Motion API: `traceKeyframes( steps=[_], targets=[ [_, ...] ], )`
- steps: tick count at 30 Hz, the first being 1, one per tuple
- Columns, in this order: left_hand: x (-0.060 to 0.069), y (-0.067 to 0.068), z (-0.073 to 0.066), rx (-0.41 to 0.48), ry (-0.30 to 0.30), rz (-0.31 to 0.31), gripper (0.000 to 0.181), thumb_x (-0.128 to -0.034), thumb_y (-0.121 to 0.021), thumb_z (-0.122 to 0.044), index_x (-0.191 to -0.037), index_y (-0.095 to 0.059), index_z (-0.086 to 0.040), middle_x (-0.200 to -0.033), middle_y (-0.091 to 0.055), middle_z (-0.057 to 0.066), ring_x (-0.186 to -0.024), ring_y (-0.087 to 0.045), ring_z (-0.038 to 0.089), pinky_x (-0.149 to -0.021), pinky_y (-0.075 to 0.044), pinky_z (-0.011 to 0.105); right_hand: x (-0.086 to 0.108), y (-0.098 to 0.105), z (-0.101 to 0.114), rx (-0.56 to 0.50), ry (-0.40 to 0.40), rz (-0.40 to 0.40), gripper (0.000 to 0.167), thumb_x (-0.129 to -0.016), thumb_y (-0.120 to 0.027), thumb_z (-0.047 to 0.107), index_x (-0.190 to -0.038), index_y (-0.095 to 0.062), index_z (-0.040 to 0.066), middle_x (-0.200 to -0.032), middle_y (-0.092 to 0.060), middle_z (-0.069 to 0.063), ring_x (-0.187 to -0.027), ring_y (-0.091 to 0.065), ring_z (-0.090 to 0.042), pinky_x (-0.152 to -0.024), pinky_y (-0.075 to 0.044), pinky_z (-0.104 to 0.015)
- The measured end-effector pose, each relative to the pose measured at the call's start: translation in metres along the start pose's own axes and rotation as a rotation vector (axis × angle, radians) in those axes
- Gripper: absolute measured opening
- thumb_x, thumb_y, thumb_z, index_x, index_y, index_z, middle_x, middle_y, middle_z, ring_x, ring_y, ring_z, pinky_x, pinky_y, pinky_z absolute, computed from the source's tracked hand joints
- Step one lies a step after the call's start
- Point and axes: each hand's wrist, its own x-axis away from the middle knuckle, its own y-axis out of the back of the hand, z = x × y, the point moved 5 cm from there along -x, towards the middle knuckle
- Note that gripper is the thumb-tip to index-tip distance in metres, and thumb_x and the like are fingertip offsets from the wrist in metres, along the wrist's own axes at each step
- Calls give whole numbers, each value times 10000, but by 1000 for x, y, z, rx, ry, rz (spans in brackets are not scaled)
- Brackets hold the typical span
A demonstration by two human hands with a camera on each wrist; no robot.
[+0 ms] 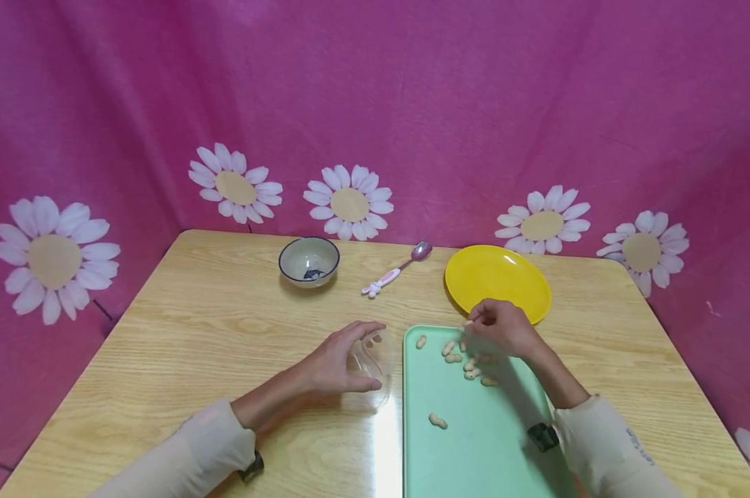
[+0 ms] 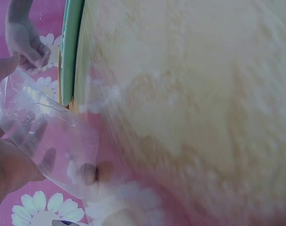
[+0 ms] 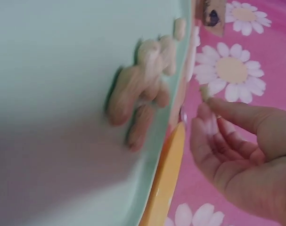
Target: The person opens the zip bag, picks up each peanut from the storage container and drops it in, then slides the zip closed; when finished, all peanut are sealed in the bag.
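My left hand (image 1: 334,363) (image 2: 8,165) curls its fingers and thumb around a clear plastic container (image 1: 371,370) (image 2: 53,136) just left of the green tray (image 1: 468,456) (image 3: 48,61). Over the tray's far edge, my right hand (image 1: 505,330) (image 3: 251,150) pinches a small peanut (image 3: 204,92) between thumb and fingertips. Several peanuts (image 1: 453,358) (image 3: 124,94) lie grouped near the tray's far end, and a single peanut (image 1: 437,420) lies apart, closer to me. Whether the container holds anything is hard to tell.
A yellow plate (image 1: 495,277) (image 3: 168,174) sits behind the tray. Farther left are a pink-and-white spoon (image 1: 387,278) with a rabbit handle and a bowl (image 1: 309,261) with a dark rim. A pink flowered cloth (image 1: 412,104) hangs behind the wooden table (image 1: 194,311).
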Motion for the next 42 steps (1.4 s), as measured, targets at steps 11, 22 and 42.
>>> traceKeyframes(
  steps=[11,22,42],
  targets=[
    [0,0,0,-9,-2,-2,829,-707,-825,-287,-1412,-409,-156,-1294,-555,32,-1249,-489,189,-1074,-372,443,9,-21,43,-278,174,16,172,-854,-697,143,-952,-645,12,-844,-694,-122,-784,-680,-327,-668,-570,-296],
    [1,0,1,-9,-23,-4,824,-708,-827,-267,-1409,-410,-144,-1291,-557,62,-1238,-497,192,-1062,-385,441,11,-52,77,-329,269,121,150,-821,-735,157,-906,-677,47,-810,-698,-93,-706,-659,-206,-631,-553,-287],
    [-1,-1,1,-4,-50,-1,815,-713,-823,-274,-1407,-406,-185,-1292,-557,78,-1227,-503,181,-1054,-395,433,15,-49,63,-256,226,138,203,-838,-716,159,-1000,-703,37,-849,-711,-59,-736,-623,-173,-623,-533,-259]
  ],
)
